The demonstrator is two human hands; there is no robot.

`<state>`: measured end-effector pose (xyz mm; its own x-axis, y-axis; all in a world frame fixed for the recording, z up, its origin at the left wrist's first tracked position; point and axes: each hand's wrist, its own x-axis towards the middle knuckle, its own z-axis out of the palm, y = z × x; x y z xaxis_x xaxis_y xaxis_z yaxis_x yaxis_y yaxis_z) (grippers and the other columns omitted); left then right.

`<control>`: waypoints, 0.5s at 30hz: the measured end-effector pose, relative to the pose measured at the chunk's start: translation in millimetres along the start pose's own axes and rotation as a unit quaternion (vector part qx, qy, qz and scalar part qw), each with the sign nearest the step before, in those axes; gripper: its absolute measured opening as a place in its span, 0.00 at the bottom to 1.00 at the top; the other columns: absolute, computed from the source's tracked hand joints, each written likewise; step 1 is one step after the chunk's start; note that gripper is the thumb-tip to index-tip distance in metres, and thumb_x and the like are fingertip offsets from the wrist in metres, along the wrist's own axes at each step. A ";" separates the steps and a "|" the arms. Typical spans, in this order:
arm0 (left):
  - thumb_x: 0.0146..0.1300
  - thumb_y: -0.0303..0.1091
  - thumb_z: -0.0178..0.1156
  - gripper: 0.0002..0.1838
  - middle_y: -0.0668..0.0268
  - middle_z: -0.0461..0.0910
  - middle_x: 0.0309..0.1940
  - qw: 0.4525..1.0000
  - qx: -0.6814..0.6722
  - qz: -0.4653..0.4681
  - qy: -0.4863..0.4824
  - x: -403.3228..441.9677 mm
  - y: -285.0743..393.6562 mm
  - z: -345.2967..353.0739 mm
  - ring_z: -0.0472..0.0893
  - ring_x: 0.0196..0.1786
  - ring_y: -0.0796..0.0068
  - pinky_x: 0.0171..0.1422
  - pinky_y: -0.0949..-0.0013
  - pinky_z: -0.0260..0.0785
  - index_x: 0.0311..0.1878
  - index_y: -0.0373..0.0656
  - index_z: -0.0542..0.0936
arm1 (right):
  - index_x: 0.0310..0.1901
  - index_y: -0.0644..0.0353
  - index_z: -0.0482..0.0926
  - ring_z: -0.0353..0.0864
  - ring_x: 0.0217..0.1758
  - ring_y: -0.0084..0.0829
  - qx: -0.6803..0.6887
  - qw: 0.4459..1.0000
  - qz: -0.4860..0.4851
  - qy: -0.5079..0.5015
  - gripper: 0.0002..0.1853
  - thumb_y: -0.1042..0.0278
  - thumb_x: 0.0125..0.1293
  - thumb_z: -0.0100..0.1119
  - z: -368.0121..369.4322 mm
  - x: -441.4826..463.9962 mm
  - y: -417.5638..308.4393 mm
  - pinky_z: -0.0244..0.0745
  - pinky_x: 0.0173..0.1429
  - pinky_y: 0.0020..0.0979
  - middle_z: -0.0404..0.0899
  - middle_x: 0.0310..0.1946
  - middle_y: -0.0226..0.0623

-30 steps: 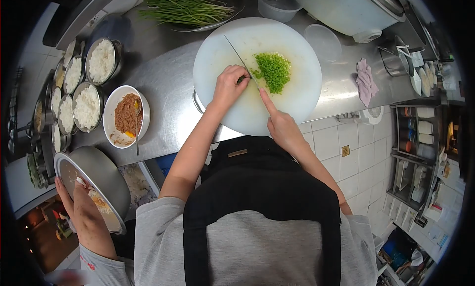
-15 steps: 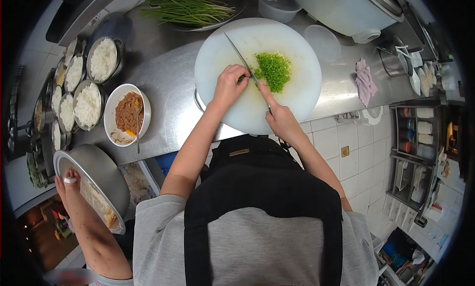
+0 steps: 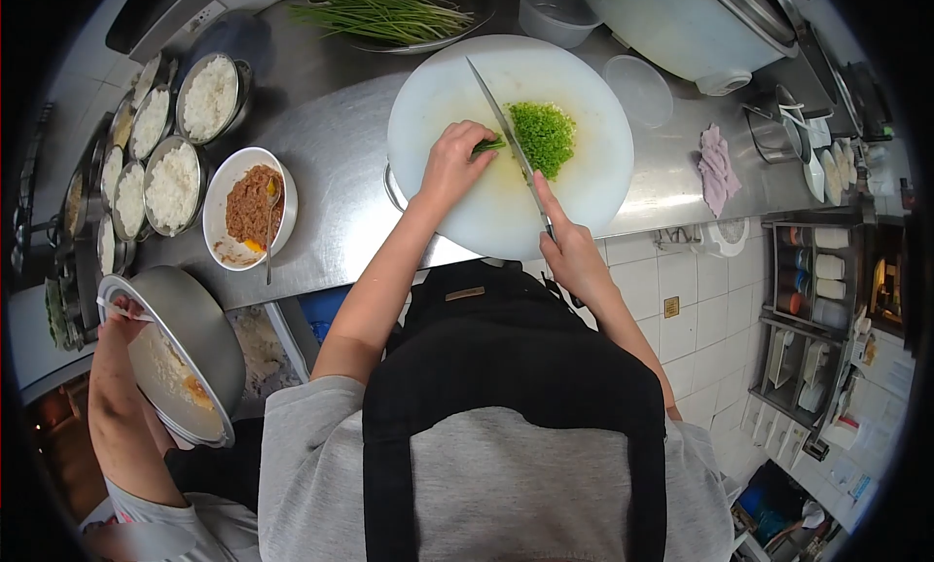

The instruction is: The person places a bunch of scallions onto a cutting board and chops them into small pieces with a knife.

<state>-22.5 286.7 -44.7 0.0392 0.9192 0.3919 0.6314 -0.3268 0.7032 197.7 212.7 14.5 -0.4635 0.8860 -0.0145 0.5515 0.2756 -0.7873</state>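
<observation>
On a round white cutting board [image 3: 438, 100], my left hand [image 3: 455, 163] is closed around a short bunch of green stalks [image 3: 489, 145], whose cut ends point right. My right hand [image 3: 572, 251] grips the dark handle of a long knife [image 3: 516, 145], with the index finger stretched along the blade. The blade lies between the stalks and a heap of finely chopped greens [image 3: 543, 139], its tip pointing up and left. The heap rests just right of the blade.
Long green stalks [image 3: 384, 12] fill a metal bowl behind the board. Leftward are a white bowl of brown paste [image 3: 255, 212] with a spoon and several rice bowls [image 3: 175, 187]. A co-worker's hand [image 3: 122, 321] holds a large pot [image 3: 199, 319]. Rightward lie a clear lid [image 3: 638, 91] and pink cloth [image 3: 718, 170].
The knife has shifted right, away from the held stalks, and its handle now shows. My right hand has moved right and toward me. The co-worker's hand has moved to the pot's rim.
</observation>
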 end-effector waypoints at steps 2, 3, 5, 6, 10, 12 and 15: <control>0.53 0.25 0.68 0.09 0.61 0.83 0.38 1.000 0.004 0.009 0.003 1.0 -0.5 1.4 0.81 0.45 0.58 0.50 0.62 0.73 0.39 0.39 0.83 | 0.79 0.44 0.46 0.80 0.41 0.62 -0.001 0.999 0.021 -0.027 0.45 0.84 0.61 0.46 -2.1 0.8 -5.5 0.69 0.52 0.52 0.80 0.36 0.64; 0.54 0.24 0.68 0.08 0.62 0.83 0.37 1.000 0.009 0.018 0.006 0.6 -1.4 1.8 0.81 0.44 0.59 0.49 0.62 0.73 0.37 0.39 0.83 | 0.79 0.44 0.46 0.80 0.41 0.62 -0.001 0.999 0.020 -0.030 0.45 0.84 0.61 0.46 -1.2 1.3 -4.7 0.69 0.52 0.52 0.80 0.36 0.64; 0.54 0.24 0.67 0.06 0.63 0.83 0.36 1.000 0.011 0.024 0.014 0.3 -3.4 4.4 0.80 0.44 0.59 0.48 0.62 0.73 0.36 0.39 0.83 | 0.79 0.44 0.46 0.80 0.40 0.61 -0.007 0.999 0.021 -0.035 0.45 0.83 0.61 0.46 0.4 2.1 -2.0 0.69 0.51 0.53 0.80 0.32 0.63; 0.54 0.23 0.67 0.05 0.63 0.83 0.35 0.999 0.012 0.032 0.021 0.6 -3.5 5.1 0.80 0.43 0.60 0.48 0.62 0.73 0.35 0.38 0.83 | 0.79 0.44 0.46 0.80 0.40 0.61 -0.007 0.999 0.022 -0.036 0.45 0.83 0.61 0.46 0.7 2.6 -2.7 0.69 0.51 0.53 0.80 0.32 0.63; 0.54 0.23 0.67 0.04 0.63 0.83 0.34 0.999 0.012 0.029 0.018 0.6 -6.2 6.2 0.80 0.42 0.60 0.47 0.63 0.73 0.33 0.38 0.83 | 0.79 0.44 0.46 0.80 0.38 0.61 -0.031 0.995 0.068 -0.062 0.44 0.83 0.61 0.46 1.4 4.3 -7.5 0.70 0.50 0.53 0.80 0.31 0.62; 0.54 0.23 0.66 0.04 0.63 0.83 0.34 1.000 -0.009 0.026 0.011 1.7 -8.6 7.0 0.80 0.41 0.60 0.46 0.63 0.73 0.33 0.38 0.82 | 0.79 0.44 0.46 0.80 0.37 0.61 -0.029 0.995 0.074 -0.065 0.44 0.83 0.61 0.47 4.9 9.9 -2.2 0.70 0.49 0.53 0.79 0.30 0.62; 0.53 0.22 0.65 0.04 0.62 0.82 0.33 0.999 -0.022 0.026 0.010 3.6 -7.5 5.8 0.80 0.40 0.60 0.46 0.63 0.73 0.33 0.38 0.82 | 0.78 0.45 0.47 0.80 0.34 0.61 -0.029 0.999 0.018 -0.035 0.44 0.83 0.61 0.47 10.3 22.8 10.6 0.71 0.46 0.54 0.79 0.28 0.61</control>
<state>-22.6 293.7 -52.1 0.0558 0.8963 0.4398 0.5935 -0.3840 0.7073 185.8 232.0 -0.6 -0.4888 0.8681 -0.0863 0.6073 0.2677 -0.7480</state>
